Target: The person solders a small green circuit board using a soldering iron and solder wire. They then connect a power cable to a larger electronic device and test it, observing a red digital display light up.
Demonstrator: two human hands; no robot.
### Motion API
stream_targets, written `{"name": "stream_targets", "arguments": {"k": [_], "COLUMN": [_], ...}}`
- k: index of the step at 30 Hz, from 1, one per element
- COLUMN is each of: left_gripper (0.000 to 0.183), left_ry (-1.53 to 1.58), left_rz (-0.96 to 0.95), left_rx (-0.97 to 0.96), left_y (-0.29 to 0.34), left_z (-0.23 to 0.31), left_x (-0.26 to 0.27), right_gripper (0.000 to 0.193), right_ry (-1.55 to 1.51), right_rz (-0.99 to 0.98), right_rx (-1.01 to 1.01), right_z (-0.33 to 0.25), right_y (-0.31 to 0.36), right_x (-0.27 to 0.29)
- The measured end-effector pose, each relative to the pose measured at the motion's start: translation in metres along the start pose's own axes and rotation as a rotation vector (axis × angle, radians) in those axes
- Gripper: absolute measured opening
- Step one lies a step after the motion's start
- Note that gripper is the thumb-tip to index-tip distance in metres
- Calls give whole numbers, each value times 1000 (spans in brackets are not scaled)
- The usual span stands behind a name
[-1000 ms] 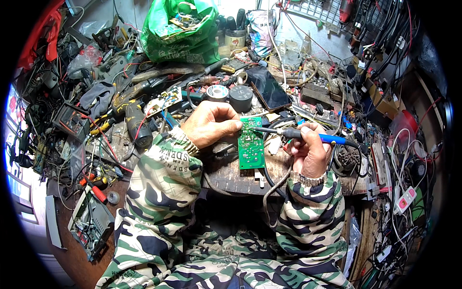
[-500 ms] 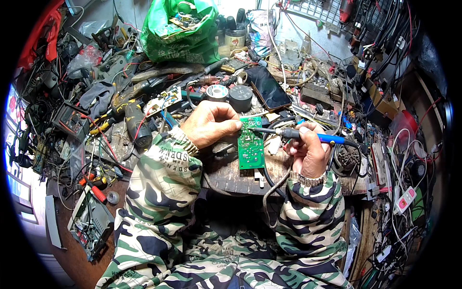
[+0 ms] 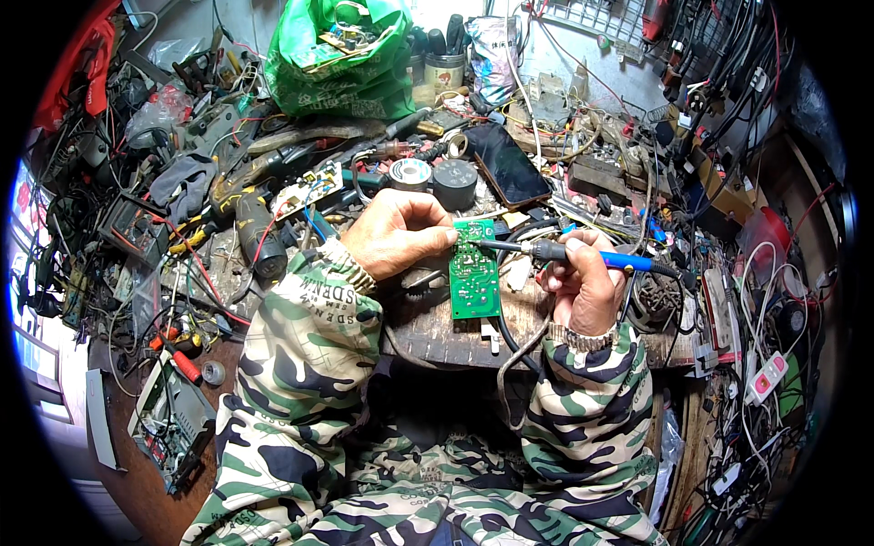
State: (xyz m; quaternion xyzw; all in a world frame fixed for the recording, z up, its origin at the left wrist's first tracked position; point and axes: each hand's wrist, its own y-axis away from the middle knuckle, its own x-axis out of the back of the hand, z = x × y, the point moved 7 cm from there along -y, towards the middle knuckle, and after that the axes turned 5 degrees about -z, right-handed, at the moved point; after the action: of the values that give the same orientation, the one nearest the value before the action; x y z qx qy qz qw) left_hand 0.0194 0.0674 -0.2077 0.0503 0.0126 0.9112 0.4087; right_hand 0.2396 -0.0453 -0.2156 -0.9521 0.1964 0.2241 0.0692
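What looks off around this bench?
Mostly clutter. At lower left, an opened casing shows its innards; at right, a power strip sits askew among tangled cables. The circuit board under the soldering iron shows no obvious damage.

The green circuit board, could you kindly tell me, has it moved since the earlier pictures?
No, the green circuit board shows no clear shift against the wooden bench edge.
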Motion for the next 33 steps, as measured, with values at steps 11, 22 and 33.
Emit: {"name": "stream_targets", "arguments": {"k": [11,22,33], "left_gripper": [16,10,9], "left_ry": [31,17,-29], "left_rz": [9,0,-4], "left_rx": [5,18,-15], "left_y": [3,0,1], "left_z": [2,-3,2], "left_x": [0,0,-2], "right_gripper": [20,18,20], "right_ry": [-23,-32,-3], "right_rz": [4,-4,10], "right_rx": [-9,-6,-8], "right_z": [0,1,1], "right_y": [0,1,1], "right_x": [-3,0,1]}}
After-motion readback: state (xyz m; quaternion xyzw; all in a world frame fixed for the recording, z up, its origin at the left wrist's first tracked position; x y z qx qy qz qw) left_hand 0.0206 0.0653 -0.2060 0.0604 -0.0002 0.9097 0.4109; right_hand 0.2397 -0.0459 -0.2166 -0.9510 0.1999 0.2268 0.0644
